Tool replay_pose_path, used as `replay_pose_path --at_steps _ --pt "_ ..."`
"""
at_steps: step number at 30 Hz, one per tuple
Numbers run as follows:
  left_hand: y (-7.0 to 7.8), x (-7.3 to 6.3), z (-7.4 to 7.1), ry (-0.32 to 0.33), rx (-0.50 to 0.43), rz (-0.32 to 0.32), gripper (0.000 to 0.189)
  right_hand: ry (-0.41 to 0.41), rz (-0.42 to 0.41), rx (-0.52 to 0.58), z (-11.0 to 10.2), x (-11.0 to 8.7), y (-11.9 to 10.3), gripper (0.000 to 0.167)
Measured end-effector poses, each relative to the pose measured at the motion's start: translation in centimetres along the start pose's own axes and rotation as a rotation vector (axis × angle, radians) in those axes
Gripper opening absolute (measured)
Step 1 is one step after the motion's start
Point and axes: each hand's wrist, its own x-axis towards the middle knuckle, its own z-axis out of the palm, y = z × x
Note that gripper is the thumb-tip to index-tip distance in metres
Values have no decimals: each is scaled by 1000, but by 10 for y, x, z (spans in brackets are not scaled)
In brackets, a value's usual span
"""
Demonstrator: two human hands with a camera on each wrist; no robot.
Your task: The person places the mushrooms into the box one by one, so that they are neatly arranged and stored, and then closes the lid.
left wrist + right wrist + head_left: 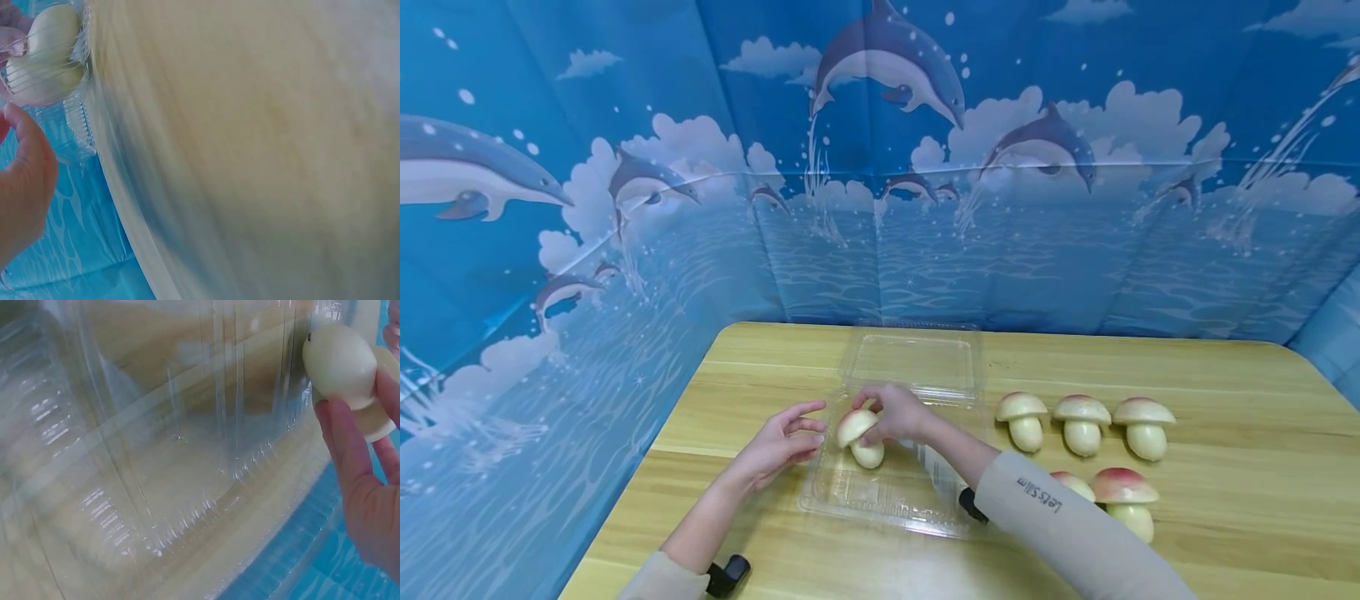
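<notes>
My right hand (895, 414) grips a toy mushroom (868, 452) by its cap and stem, over the left part of a clear plastic clamshell box (880, 500). In the right wrist view the fingers curl round the pale mushroom (340, 365), whose rounded stem end faces the camera. The box lies open on the table with its lid (913, 358) folded back. My left hand (778, 446) is at the box's left edge, its fingers loosely spread and holding nothing. Through the box wall, the left wrist view shows the mushroom (53, 37) beyond the left fingers.
Right of the box, a row of three pink-topped mushrooms (1081, 425) lies on the wooden table (1240, 467). Nearer me lies another mushroom (1127, 500), with one more (1072, 483) partly hidden by the right sleeve. A blue dolphin-print curtain (880, 250) hangs behind the table.
</notes>
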Motion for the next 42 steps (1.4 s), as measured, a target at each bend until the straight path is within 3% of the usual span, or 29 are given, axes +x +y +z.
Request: replay_pose_path --at_steps 8,12,33,42 --pt "0 0 1 1 9 5 60 71 -28 -258 -1 1 0 50" --pt "-1 0 1 -5 6 9 59 93 -17 -280 -3 -1 -2 51" --pt "-1 0 7 -14 -11 -12 58 -32 60 -97 -11 4 1 54" --pt "-1 1 7 -6 -20 -17 58 -75 24 -45 -16 4 5 56"
